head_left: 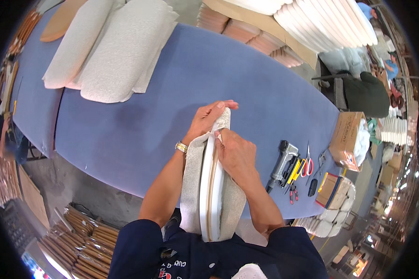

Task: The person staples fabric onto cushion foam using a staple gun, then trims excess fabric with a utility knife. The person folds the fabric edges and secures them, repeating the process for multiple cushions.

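A long padded panel (pixel 205 200) stands on edge against my body, its far end over the blue table. White foam shows on both sides of a thin tan board edge (pixel 211 195). A light grey fabric cover (pixel 191 204) hangs loose along both sides and wraps the far end. My left hand (pixel 205 122) cups that far end, fingers stretched past its tip and thumb along the cover. Just nearer, my right hand (pixel 238 151) is closed, pinching the cover's edge at the panel's rim. Its fingertips are partly hidden.
Stacked light grey covers (pixel 121 51) lie at the table's far left. Right of my hands are a staple gun (pixel 283 162), red-handled scissors (pixel 306 165), pliers (pixel 293 193) and a cardboard box (pixel 347 139). White padded pieces (pixel 326 21) are piled beyond the blue table (pixel 260 93).
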A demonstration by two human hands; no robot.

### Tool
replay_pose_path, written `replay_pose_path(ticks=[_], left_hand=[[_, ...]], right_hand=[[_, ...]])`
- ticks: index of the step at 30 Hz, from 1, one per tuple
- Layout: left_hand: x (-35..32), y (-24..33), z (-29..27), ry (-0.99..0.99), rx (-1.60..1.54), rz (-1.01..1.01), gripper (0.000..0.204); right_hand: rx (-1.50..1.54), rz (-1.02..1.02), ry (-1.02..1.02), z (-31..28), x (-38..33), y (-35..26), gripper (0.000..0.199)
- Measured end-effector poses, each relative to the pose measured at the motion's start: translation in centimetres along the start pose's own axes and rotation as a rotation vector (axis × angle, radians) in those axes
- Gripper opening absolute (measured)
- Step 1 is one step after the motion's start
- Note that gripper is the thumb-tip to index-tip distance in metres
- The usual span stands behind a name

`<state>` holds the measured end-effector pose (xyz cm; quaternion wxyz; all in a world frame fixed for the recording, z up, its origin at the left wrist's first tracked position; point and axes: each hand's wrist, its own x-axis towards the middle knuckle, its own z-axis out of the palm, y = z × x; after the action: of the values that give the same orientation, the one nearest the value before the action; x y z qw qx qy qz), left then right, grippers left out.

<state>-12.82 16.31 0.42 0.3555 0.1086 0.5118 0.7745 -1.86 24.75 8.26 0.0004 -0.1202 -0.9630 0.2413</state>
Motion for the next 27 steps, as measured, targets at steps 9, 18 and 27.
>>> replay_pose_path(ticks=[9, 18, 27], left_hand=[[0.5, 0.9, 0.8, -0.009, 0.148, -0.041, 0.044], [-1.9, 2.7, 2.1, -0.026, 0.660, 0.317, 0.035], [-1.5, 0.0, 3.0, 0.211, 0.709, 0.451, 0.011]], right_hand=[[0.480, 0.086, 0.107, 1.2, 0.1, 3.1, 0.037], [1.154, 0.190, 0.091, 1.6, 1.8, 7.0, 0.044], [0.941, 0.295, 0.356, 3.8, 0.8, 4.4, 0.038]])
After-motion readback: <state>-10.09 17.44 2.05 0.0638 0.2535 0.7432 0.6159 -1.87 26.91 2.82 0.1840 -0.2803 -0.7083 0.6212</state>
